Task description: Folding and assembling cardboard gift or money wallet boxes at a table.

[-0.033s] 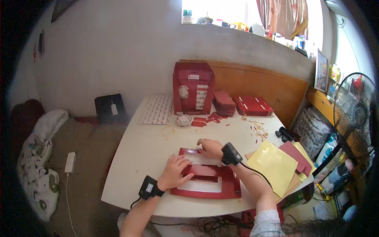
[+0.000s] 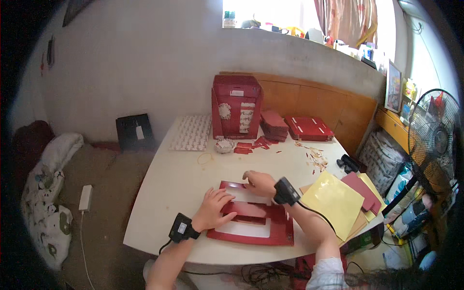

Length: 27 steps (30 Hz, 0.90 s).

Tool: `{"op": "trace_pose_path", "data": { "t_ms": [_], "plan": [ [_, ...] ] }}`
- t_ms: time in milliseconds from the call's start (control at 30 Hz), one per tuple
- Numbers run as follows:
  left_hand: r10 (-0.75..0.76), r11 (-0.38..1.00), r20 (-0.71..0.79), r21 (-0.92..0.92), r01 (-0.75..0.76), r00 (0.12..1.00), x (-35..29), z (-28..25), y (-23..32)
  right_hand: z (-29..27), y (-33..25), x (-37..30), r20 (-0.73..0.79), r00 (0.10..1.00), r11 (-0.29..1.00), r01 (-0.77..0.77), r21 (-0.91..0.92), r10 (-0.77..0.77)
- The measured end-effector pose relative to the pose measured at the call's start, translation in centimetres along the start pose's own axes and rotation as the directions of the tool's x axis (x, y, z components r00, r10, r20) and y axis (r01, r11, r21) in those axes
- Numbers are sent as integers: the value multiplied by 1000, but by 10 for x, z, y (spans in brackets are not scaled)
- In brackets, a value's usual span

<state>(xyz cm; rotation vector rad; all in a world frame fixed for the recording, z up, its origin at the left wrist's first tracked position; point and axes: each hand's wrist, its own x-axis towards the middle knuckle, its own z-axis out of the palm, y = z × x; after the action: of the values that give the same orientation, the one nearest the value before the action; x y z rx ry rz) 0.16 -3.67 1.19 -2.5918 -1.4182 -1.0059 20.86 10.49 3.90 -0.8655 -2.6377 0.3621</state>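
A dark red cardboard panel (image 2: 282, 227) with white-looking cut-out openings lies flat at the table's near side. My left hand (image 2: 213, 209) rests on its left part, fingers spread and stretched out. Over the panel's far edge, my right hand (image 2: 259, 183) has its fingers bent and drawn together. The fingertips point down and left beside the upper opening; anything between them is hidden. Each wrist carries a small black strapped device, the left one (image 2: 181, 228) and the right one (image 2: 286, 191).
On the white table (image 2: 164, 193), a red display box (image 2: 229, 104) stands at the back beside a patterned sheet (image 2: 190, 134), red card stacks (image 2: 273, 128) and red panels (image 2: 309, 126). Scraps (image 2: 316, 157) lie farther right. Yellow sheets (image 2: 333, 203) overhang the right edge near a fan (image 2: 437, 140).
My right hand and wrist have shifted very slightly to the right. My left hand stays in place on the red panel.
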Motion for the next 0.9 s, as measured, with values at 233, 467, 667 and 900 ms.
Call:
{"op": "trace_pose_path", "data": {
  "t_ms": [233,467,667,900],
  "plan": [
    [-24,1000,-2,-4,24,1000,-2,-5,4,-15,-31,-69,-156,980,992,115,-44,-120],
    [9,1000,-8,5,-9,1000,2,-3,10,2,-20,-84,-97,992,997,79,9,-78],
    [-3,999,-11,34,4,1000,-5,-5,11,-1,-31,-80,-28,996,997,81,10,-81],
    [2,1000,-11,30,-2,1000,-4,-7,14,0,-23,-82,-81,991,992,111,55,-106]
  ]
}}
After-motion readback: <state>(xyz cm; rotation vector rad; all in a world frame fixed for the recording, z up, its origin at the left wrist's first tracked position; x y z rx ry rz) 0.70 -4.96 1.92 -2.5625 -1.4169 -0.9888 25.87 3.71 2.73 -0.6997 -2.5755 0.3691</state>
